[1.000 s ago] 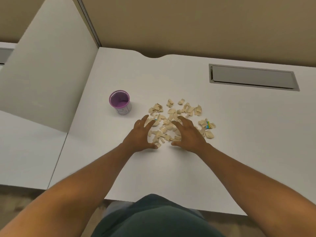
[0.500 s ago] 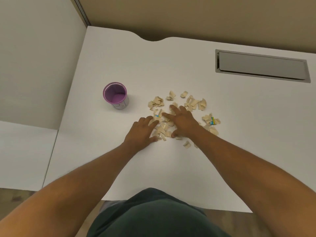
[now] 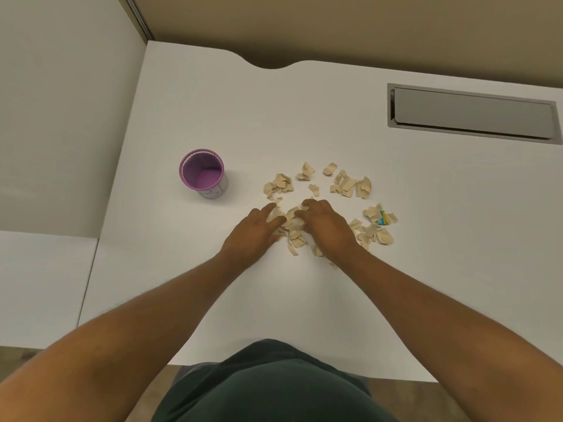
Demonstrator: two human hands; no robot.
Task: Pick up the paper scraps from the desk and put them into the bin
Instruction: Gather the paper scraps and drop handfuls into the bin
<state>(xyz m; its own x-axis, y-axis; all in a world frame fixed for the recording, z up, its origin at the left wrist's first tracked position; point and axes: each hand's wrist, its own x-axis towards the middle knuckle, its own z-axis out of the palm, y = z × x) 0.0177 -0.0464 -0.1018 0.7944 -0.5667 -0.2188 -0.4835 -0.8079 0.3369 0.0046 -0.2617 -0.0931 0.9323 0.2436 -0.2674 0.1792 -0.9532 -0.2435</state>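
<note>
Several beige paper scraps lie scattered on the white desk, one with a blue and yellow print. A small purple bin stands upright and open to the left of them. My left hand lies palm down at the left edge of the pile, fingers apart and touching scraps. My right hand rests on the pile's middle with fingers curled over a clump of scraps between the two hands. Some scraps are hidden under my hands.
A grey cable hatch is set into the desk at the back right. A white divider panel rises along the left side. The desk's front edge runs just above my dark shirt.
My two hands have drawn closer together, bunching scraps between them. The right hand's fingers have curled from flat.
</note>
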